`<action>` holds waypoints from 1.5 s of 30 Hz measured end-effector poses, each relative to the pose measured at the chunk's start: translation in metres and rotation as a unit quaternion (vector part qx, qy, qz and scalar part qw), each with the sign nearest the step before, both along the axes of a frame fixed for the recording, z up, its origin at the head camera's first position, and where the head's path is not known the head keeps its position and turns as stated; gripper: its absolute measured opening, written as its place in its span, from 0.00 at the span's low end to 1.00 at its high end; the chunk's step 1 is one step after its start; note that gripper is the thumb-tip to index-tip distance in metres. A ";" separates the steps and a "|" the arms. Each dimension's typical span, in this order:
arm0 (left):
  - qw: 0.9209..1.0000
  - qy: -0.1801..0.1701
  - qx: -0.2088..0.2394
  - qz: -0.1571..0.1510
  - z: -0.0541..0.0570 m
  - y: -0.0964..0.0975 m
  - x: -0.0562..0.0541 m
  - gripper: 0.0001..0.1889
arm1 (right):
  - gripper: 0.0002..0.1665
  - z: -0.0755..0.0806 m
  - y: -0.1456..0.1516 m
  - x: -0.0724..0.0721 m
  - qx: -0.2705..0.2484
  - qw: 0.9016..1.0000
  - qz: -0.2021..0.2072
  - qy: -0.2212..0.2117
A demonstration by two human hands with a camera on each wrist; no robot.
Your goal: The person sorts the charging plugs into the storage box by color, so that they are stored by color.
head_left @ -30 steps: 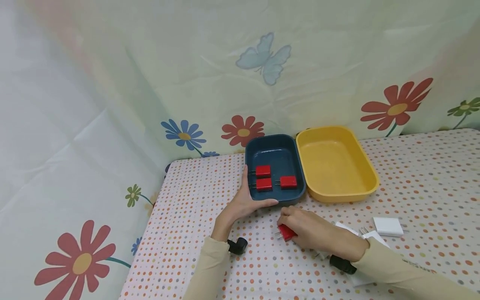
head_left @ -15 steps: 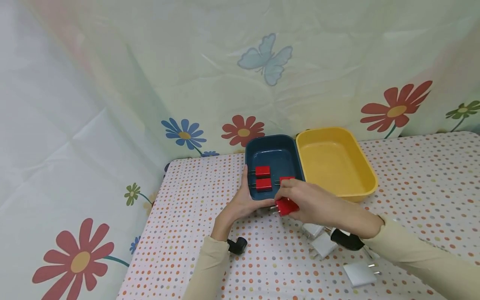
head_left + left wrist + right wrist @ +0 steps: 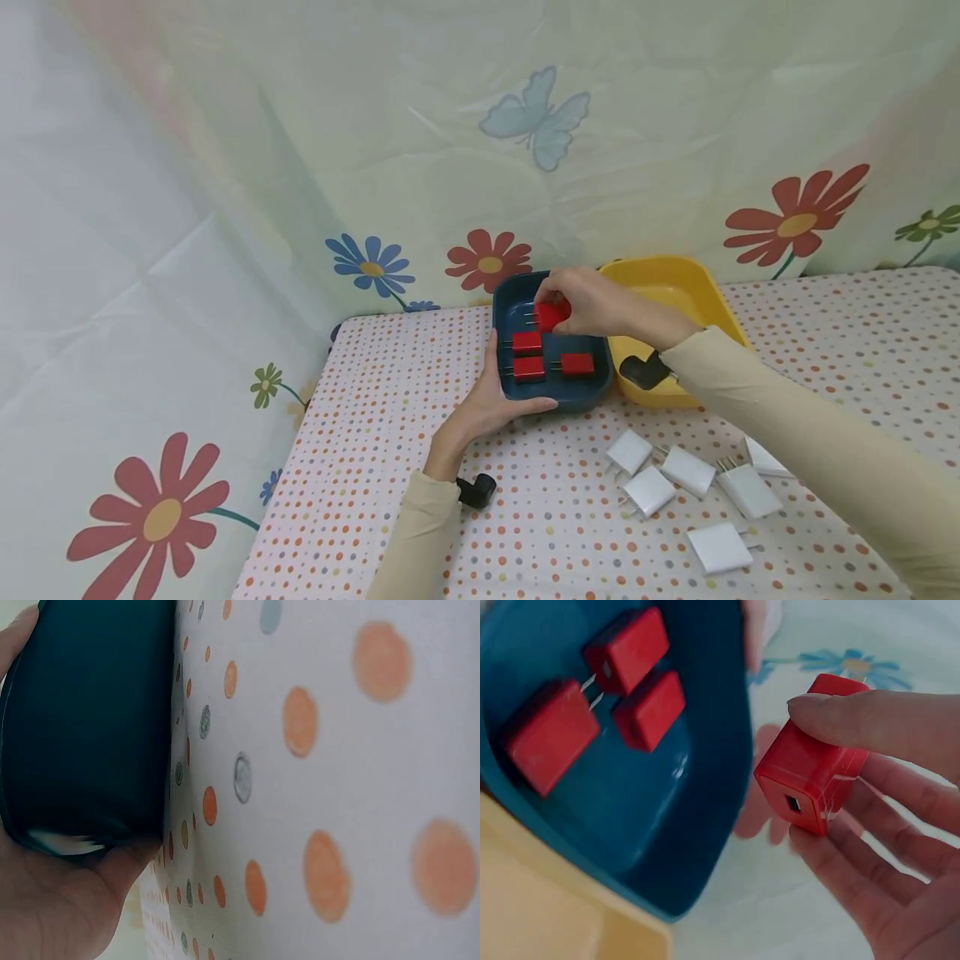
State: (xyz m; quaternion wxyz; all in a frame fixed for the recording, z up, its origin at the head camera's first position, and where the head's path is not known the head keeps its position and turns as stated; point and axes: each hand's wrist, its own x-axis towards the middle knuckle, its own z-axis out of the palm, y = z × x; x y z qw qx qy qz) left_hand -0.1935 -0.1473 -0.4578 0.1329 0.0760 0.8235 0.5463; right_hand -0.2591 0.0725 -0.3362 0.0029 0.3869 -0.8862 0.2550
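My right hand [image 3: 596,302] pinches a red plug-in charger [image 3: 552,316] over the far part of the dark blue tray [image 3: 555,281]. In the right wrist view, the held charger [image 3: 802,765] shows its USB port, with the thumb on one face and fingers on the other. Below it in the tray lie three red chargers, two stacked along the left [image 3: 527,342] and one at the near right [image 3: 577,364]. My left hand [image 3: 489,402] rests against the tray's near left corner, fingers straight along the left wall and thumb along the front.
A yellow tray [image 3: 735,325] stands against the blue one's right side, partly behind my right forearm. Several white chargers [image 3: 649,490] lie on the dotted tablecloth [image 3: 570,542] at the near right. A flowered cloth [image 3: 637,192] hangs behind the table.
My right hand has carried the red charger from the table in front of the blue tray, up and over its near wall, to the tray's far part. My left hand has stayed put.
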 end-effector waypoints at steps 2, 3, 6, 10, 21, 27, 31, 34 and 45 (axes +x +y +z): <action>1.000 -0.002 -0.006 0.006 0.000 -0.001 0.001 0.69 | 0.21 -0.004 -0.002 -0.010 0.005 1.000 -0.010 -0.013; 1.000 -0.004 -0.009 0.008 -0.001 -0.002 0.001 0.70 | 0.21 -0.006 -0.002 -0.014 0.006 1.000 -0.016 -0.018; 1.000 -0.005 -0.017 0.013 -0.001 -0.003 0.001 0.70 | 0.21 -0.012 -0.004 -0.026 0.007 0.999 -0.038 -0.036; 1.000 -0.006 -0.021 0.013 -0.001 -0.002 0.002 0.69 | 0.22 -0.021 -0.002 -0.038 0.010 0.997 -0.048 -0.055; 1.000 -0.004 -0.011 0.009 -0.003 0.002 0.001 0.69 | 0.23 -0.044 0.004 -0.057 0.057 0.983 -0.100 -0.142; 1.000 -0.004 -0.023 0.011 -0.003 -0.001 0.002 0.69 | 0.23 -0.056 -0.006 -0.059 0.094 0.975 -0.098 -0.176; 1.000 -0.002 -0.024 0.009 -0.001 0.000 0.001 0.70 | 0.24 -0.059 -0.010 -0.060 0.112 0.970 -0.103 -0.192; 1.000 -0.003 -0.020 0.007 0.000 0.001 0.000 0.70 | 0.24 -0.060 -0.011 -0.060 0.123 0.967 -0.106 -0.195; 1.000 -0.004 -0.016 0.008 -0.002 0.001 -0.001 0.70 | 0.20 -0.061 -0.015 -0.058 0.165 0.962 -0.109 -0.186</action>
